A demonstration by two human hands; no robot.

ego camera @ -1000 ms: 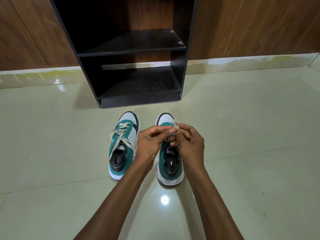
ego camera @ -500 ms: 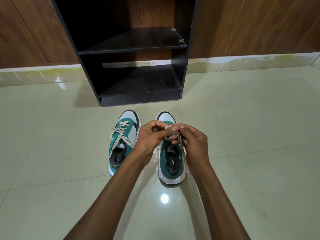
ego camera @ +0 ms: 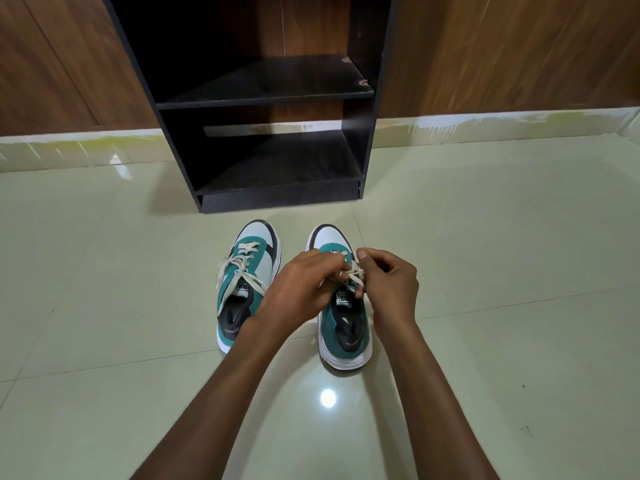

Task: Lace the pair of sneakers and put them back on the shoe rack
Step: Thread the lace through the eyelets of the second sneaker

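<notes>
Fingers of the left hand (ego camera: 298, 289) curl inward over the right sneaker (ego camera: 343, 306), pinching its cream lace (ego camera: 353, 273) near the middle eyelets. Opposite it, the right hand (ego camera: 391, 289) also grips that lace, thumb and forefinger closed on a strand and the lower fingers hooked beneath another. Between both hands the lace crosses in a small tangle above the tongue; whether a knot is formed there cannot be told.

That sneaker has a teal upper, a pale grey-white toe cap edged in black, a dark lining and a thick white sole. Its toe points toward the shoe rack (ego camera: 263, 98). Just beside it, not touching, stands the left sneaker (ego camera: 246, 282), same colours, its cream lace threaded through the eyelets with loose ends spread across the upper and over the outer side.

Both shoes sit upright on the glossy pale tiled floor (ego camera: 485, 306), near the front bottom edge of the black rack, which has two open shelves. Behind the rack runs a wood-panelled wall (ego camera: 502, 53) above a pale skirting strip.
</notes>
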